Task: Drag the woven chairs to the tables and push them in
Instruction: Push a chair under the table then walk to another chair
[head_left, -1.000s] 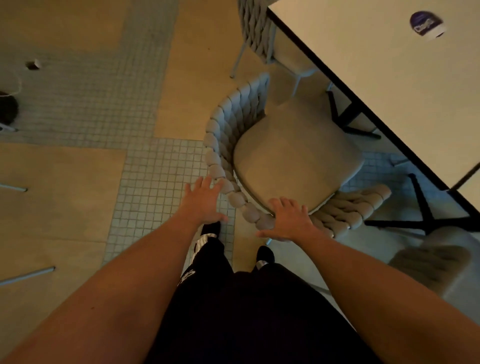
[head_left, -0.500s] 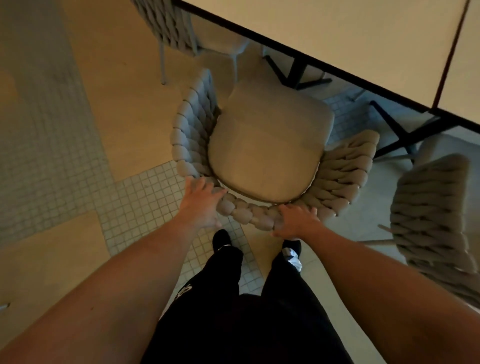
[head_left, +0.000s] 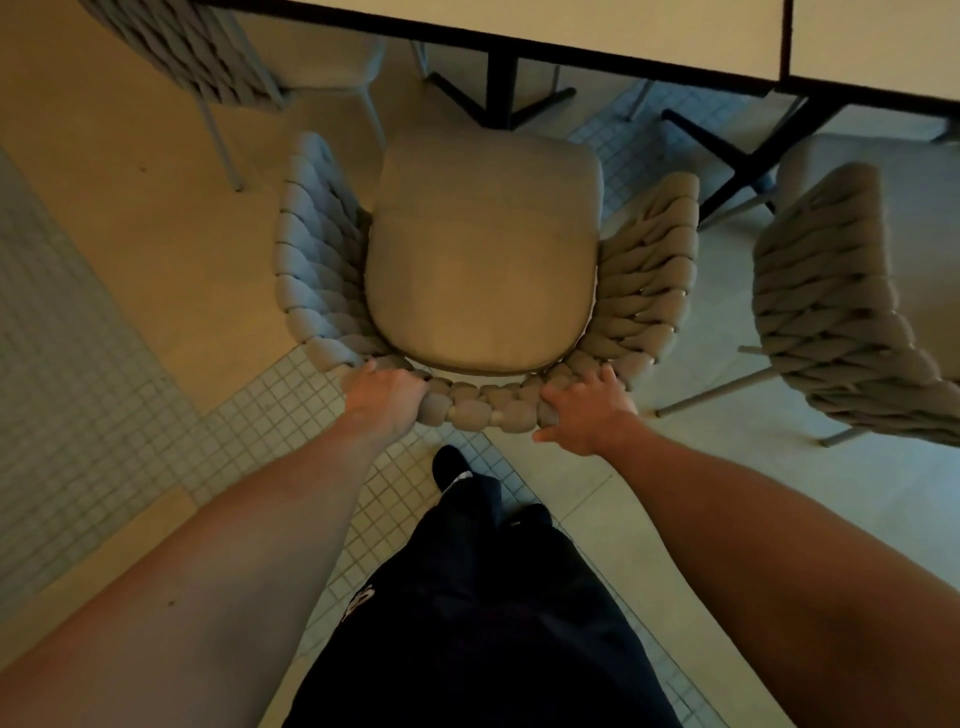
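A beige woven chair (head_left: 483, 260) with a padded seat stands right in front of me, its front facing the pale table (head_left: 571, 31) at the top of the view. The seat's front edge lies close to the table's dark edge. My left hand (head_left: 387, 395) grips the braided backrest rim at its left. My right hand (head_left: 584, 408) holds the same rim at its right, fingers wrapped over the weave. My dark trousers and shoes are just behind the chair.
A second woven chair (head_left: 852, 322) stands at the right and a third woven chair (head_left: 208, 52) at the upper left, both by the table. Black table legs (head_left: 501, 88) stand beyond the seat. A second tabletop (head_left: 878, 47) adjoins at the right. The floor mixes small tiles and tan panels.
Both hands went from resting open near the backrest to gripping its rim. The chair has turned square to the table and moved closer to its edge.
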